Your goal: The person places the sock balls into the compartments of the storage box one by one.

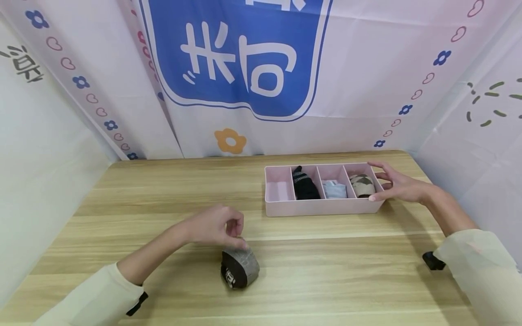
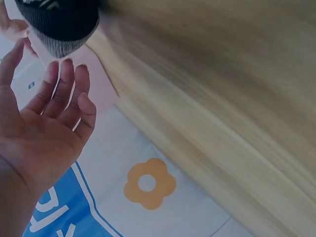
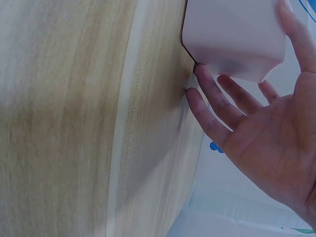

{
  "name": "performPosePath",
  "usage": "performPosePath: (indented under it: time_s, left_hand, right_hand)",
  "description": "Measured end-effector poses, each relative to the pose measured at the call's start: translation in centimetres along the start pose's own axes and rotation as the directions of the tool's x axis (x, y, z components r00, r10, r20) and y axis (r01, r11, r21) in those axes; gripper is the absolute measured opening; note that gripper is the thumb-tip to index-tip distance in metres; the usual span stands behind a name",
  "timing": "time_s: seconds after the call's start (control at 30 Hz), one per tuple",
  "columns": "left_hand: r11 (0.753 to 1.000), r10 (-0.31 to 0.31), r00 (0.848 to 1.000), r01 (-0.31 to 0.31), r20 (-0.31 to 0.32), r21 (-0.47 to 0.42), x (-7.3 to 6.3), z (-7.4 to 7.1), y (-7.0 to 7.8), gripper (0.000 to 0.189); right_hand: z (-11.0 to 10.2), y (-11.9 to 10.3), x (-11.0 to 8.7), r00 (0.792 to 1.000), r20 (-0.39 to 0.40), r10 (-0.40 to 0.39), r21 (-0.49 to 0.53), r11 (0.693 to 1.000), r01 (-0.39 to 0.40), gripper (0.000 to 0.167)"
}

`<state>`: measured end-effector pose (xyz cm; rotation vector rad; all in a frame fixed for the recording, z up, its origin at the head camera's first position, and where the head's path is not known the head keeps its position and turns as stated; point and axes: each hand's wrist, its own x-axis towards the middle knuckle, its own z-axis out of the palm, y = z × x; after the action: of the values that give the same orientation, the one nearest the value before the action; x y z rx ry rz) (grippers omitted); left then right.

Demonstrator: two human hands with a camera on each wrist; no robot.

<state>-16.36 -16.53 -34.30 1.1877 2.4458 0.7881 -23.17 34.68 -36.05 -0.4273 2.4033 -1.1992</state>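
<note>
A rolled sock (image 1: 241, 267), grey with a dark brown band and pale lettering, sits on the wooden table. My left hand (image 1: 214, 226) is just above it, thumb overlapping its top; in the left wrist view the fingers are loosely bent and the fingertips come right at the sock's (image 2: 61, 24) grey end. My right hand (image 1: 403, 184) spans the right end of a pink divided box (image 1: 318, 208), thumb at the front corner, index finger at the back one. From the right wrist, several fingertips meet the box's (image 3: 237, 29) end wall.
Inside the box are a black sock (image 1: 305, 185) with grey stripes, a folded light-blue sock (image 1: 334, 189) and a beige-brown patterned sock (image 1: 362, 185), each in its own compartment. Behind the table (image 1: 163, 190) hangs a printed white cloth (image 1: 346, 122); more cloth closes off both sides.
</note>
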Motion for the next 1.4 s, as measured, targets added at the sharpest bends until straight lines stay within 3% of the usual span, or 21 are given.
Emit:
performPosePath:
  time_s: [0.27,0.53,0.67,0.97,1.2,1.4]
  left_hand:
    - [0.998,0.000,0.998,0.004,0.069,-0.056,-0.4,0.6,0.3,0.035]
    - [0.997,-0.072,0.984,0.067,0.164,0.034,-1.1,1.1,1.4,0.086]
    - [0.993,-0.116,0.974,0.111,0.197,0.033,-1.5,1.2,1.5,0.098]
    - [0.996,-0.086,0.974,0.080,0.208,0.040,-1.9,1.8,1.1,0.091]
    - [0.998,-0.015,0.983,0.027,0.185,-0.062,-1.6,2.0,0.4,0.083]
    - [0.993,0.003,0.984,0.019,0.178,-0.120,-1.6,2.2,0.0,0.079]
  right_hand:
    - [0.0,0.0,-0.1,1.000,-0.001,0.002,0.000,1.000,-0.002,0.103]
    - [0.0,0.1,0.0,1.000,0.000,0.001,0.006,1.000,-0.001,0.104]
    - [0.0,0.0,0.1,1.000,0.002,-0.001,0.002,1.000,0.001,0.104]
    - [-0.2,-0.3,-0.1,1.000,0.007,-0.002,0.000,1.000,0.002,0.104]
    - [-0.1,-0.1,-0.1,1.000,0.003,0.002,0.008,1.000,-0.002,0.104]
    - [-0.1,0.2,0.1,1.000,-0.002,0.003,0.009,1.000,-0.003,0.104]
